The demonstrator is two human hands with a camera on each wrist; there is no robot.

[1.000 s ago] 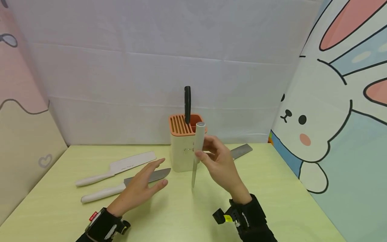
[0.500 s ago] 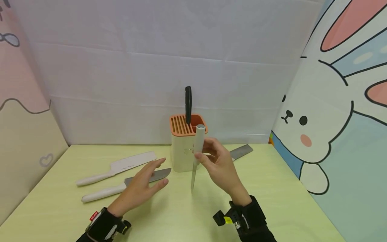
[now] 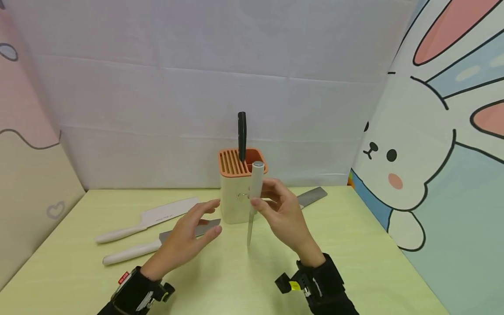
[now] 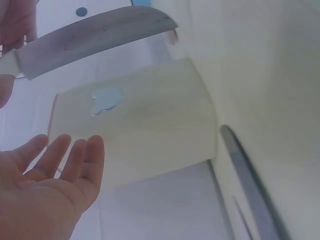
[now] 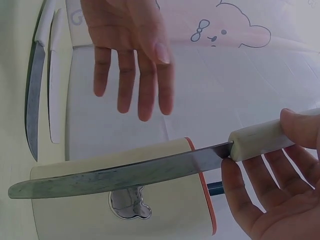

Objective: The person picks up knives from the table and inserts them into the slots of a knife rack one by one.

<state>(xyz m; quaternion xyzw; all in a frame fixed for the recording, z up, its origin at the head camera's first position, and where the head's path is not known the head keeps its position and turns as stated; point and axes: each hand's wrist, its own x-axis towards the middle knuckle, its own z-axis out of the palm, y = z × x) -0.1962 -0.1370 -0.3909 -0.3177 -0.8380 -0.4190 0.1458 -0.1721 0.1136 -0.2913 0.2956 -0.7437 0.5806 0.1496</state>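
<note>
My right hand (image 3: pixel 285 214) grips the white handle of a kitchen knife (image 3: pixel 257 179) between thumb and fingers, blade hanging downward. The knife overlaps the front right of a cream knife block (image 3: pixel 234 201) with an orange slotted top. In the right wrist view, its long blade (image 5: pixel 125 175) crosses in front of the block's silver emblem. My left hand (image 3: pixel 183 240) is held out with relaxed, spread fingers and holds nothing. It partly hides a white-handled knife (image 3: pixel 131 253) lying on the table, and its fingertips are just left of the block.
From the block's top rises a black handle (image 3: pixel 242 135). A white cleaver-like knife (image 3: pixel 169 211) lies at the left of the pale green table (image 3: pixel 220 288). A grey blade (image 3: pixel 312 197) shows behind my right hand. A white sheet (image 3: pixel 157 100) hangs behind the table.
My left hand has shifted slightly right, closer to the block. My right hand still holds the knife upright in nearly the same place, a touch lower. The head view has swayed a little.
</note>
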